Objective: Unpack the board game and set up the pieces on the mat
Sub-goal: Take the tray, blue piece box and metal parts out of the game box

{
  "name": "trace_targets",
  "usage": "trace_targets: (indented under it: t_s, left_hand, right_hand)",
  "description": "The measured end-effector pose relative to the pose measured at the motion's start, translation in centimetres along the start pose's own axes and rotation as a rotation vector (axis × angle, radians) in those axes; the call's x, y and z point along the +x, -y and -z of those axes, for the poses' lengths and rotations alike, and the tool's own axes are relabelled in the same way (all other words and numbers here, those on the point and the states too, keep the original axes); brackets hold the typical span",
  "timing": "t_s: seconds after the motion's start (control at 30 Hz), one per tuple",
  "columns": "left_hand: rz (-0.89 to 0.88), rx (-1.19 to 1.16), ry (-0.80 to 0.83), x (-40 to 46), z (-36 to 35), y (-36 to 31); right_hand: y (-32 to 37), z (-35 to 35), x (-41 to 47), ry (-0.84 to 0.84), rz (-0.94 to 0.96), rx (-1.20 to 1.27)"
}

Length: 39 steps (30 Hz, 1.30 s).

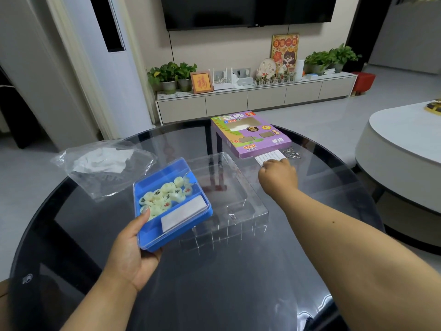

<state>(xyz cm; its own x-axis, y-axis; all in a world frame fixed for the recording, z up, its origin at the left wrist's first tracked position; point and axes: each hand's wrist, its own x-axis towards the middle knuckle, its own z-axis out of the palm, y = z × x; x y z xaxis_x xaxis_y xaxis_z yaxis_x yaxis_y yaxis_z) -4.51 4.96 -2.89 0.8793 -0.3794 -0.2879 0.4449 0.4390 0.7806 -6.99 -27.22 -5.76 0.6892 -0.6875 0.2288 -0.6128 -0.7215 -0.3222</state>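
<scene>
1. The purple game box (250, 133) at the far side of the glass surface (214, 283) reads "XCPAI" on its near edge.
2. Pale round pieces (164, 195) bearing red and black characters lie in the blue tray (171, 206).
3. The left hand (133, 249) clamps its grip on the tray's near corner, thumb inside.
4. The right hand (278, 176) reaches out, fingers curled onto white folded paper (268, 157) beside the box; a firm grip cannot be told.

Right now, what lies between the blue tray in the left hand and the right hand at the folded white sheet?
In the head view, the clear plastic lid lies on the glass table between the blue tray and the right hand.
</scene>
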Motion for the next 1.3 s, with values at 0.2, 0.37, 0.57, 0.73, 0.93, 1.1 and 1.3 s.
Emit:
trace_targets:
  t_s: [0.2, 0.37, 0.57, 0.73, 0.93, 1.1, 1.3]
  left_hand:
    - [-0.004, 0.009, -0.011, 0.1, 0.2, 0.0]
    - [-0.005, -0.034, -0.009, -0.1, 0.1, -0.1]
    - [-0.02, -0.109, -0.009, -0.6, 0.4, -0.2]
    - [-0.033, -0.14, -0.006, -1.2, 0.4, -0.3]
    - [-0.044, -0.136, -0.011, -1.2, 0.5, -0.3]
    - [-0.038, -0.122, 0.015, -1.0, 0.5, -0.3]
    - [-0.033, -0.104, 0.018, -0.8, 0.4, -0.3]
  right_hand:
    - [0.4, 0.2, 0.1, 0.144, 0.011, -0.077]
    - [0.9, 2.2, -0.9, 0.039, 0.061, 0.175]
    - [3.0, 6.0, -4.4, 0.448, 0.623, 0.127]
    - [4.1, 6.4, -5.4, 0.458, 0.695, -0.033]
    - [6.1, 4.6, -3.5, 0.294, 0.665, -0.089]
    - [7.6, 2.8, -1.4, 0.219, 0.57, -0.065]
    - [9.2, -0.9, 1.8, 0.162, 0.515, -0.155]
